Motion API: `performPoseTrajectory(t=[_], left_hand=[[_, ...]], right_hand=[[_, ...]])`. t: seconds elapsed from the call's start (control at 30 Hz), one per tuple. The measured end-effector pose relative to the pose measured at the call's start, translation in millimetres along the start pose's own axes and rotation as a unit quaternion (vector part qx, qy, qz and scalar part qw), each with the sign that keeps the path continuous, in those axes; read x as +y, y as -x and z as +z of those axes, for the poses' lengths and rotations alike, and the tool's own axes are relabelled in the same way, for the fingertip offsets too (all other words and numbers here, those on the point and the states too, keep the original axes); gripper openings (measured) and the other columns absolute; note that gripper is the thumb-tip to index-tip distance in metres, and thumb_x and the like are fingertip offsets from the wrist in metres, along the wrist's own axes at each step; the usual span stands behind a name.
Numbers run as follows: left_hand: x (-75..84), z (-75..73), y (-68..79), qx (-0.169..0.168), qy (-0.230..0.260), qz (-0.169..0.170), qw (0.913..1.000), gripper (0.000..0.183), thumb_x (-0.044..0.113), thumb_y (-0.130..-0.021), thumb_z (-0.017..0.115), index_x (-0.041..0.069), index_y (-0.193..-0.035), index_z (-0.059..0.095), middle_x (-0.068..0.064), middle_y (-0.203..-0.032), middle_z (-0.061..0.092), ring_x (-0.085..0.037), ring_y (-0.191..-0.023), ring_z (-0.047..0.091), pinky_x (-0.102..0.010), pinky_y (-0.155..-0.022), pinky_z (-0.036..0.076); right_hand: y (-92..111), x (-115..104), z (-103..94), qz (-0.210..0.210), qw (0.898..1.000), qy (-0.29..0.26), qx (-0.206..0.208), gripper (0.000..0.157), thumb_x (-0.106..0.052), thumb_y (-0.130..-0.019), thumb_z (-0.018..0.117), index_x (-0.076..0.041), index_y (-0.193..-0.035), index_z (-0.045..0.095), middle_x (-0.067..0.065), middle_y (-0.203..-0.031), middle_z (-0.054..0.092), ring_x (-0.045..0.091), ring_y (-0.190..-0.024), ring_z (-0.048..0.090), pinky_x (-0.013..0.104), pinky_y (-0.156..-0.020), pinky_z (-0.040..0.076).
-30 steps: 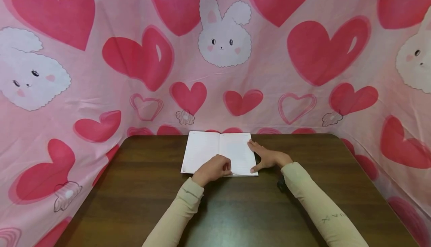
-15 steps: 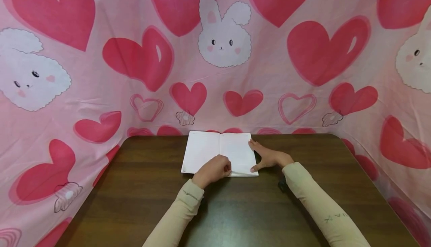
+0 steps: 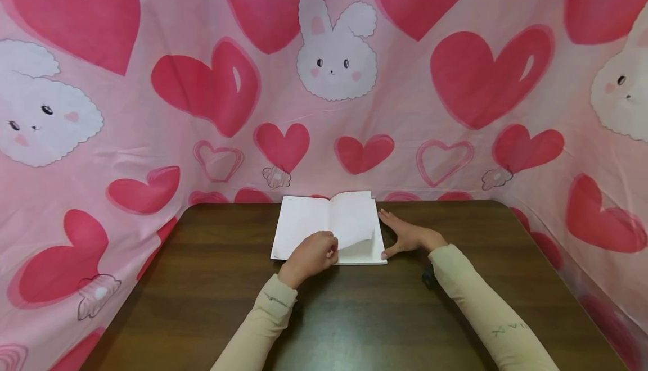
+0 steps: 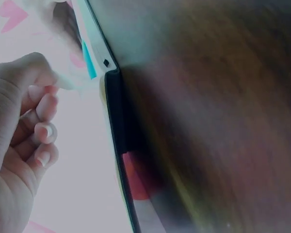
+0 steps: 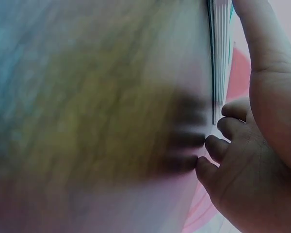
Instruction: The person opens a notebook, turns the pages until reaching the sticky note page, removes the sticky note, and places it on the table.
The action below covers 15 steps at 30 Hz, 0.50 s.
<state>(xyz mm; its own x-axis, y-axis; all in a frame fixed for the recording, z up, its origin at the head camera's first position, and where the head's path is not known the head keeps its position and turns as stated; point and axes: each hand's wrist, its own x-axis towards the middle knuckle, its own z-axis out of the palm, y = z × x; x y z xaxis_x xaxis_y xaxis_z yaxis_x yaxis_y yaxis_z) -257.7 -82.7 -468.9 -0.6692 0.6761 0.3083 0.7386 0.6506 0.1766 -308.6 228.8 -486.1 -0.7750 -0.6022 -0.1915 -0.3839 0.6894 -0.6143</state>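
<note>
An open notebook (image 3: 301, 222) with white pages lies near the far edge of the table. My left hand (image 3: 312, 256) is over its lower middle, thumb and forefinger pinching the near edge of a right-hand page (image 3: 354, 219), which is lifted and bowed. In the left wrist view the left hand (image 4: 19, 121) has its other fingers curled in, with the page at the fingertips. My right hand (image 3: 409, 236) is spread at the notebook's right edge. The right wrist view shows the right hand (image 5: 252, 145) with fingertips on the tabletop beside the stacked page edges (image 5: 220, 48).
The dark wooden table (image 3: 349, 320) stretches out in front of the notebook and to both sides. A pink cloth (image 3: 405, 107) with hearts and rabbits hangs close behind the table and along its sides. A small black object (image 3: 429, 277) sits under the right wrist.
The right-hand page has risen from lying nearly flat, and its near edge has moved left with my left hand. My right hand has shifted slightly right, off the page.
</note>
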Motion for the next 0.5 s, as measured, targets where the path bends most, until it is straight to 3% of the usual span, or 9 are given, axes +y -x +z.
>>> performPoseTrajectory(t=[0.17, 0.37, 0.5], left_hand=[[2.4, -2.3, 3.3, 0.051, -0.02, -0.018, 0.9983, 0.017, 0.01, -0.085, 0.07, 0.011, -0.069, 0.063, 0.003, -0.067, 0.054, -0.01, -0.062, 0.046, -0.025, -0.059, 0.045], [4.3, -8.2, 1.1, 0.099, -0.005, -0.057, 0.9934, 0.02, 0.009, -0.086, 0.069, 0.009, -0.067, 0.064, 0.003, -0.063, 0.051, -0.01, -0.06, 0.043, -0.023, -0.055, 0.042], [5.3, -16.8, -1.4, 0.131, -0.007, -0.064, 0.9893, 0.019, 0.008, -0.087, 0.069, 0.006, -0.069, 0.065, 0.001, -0.064, 0.051, -0.011, -0.06, 0.043, -0.023, -0.055, 0.042]], right_hand=[[-2.3, -2.6, 1.0, -0.009, 1.0, 0.005, -0.002, 0.123, -0.042, -0.081, 0.086, 0.006, -0.16, 0.005, 0.029, -0.167, -0.004, 0.05, -0.154, -0.001, 0.068, -0.119, 0.011], [-6.4, -9.8, 0.6, -0.025, 1.0, -0.002, 0.001, 0.121, -0.04, -0.081, 0.086, 0.008, -0.159, 0.007, 0.028, -0.168, -0.002, 0.05, -0.154, -0.002, 0.068, -0.119, 0.01], [-10.5, -10.9, 1.8, -0.025, 1.0, 0.005, -0.009, 0.121, -0.042, -0.082, 0.084, 0.006, -0.16, 0.005, 0.027, -0.168, -0.002, 0.048, -0.154, -0.004, 0.067, -0.12, 0.009]])
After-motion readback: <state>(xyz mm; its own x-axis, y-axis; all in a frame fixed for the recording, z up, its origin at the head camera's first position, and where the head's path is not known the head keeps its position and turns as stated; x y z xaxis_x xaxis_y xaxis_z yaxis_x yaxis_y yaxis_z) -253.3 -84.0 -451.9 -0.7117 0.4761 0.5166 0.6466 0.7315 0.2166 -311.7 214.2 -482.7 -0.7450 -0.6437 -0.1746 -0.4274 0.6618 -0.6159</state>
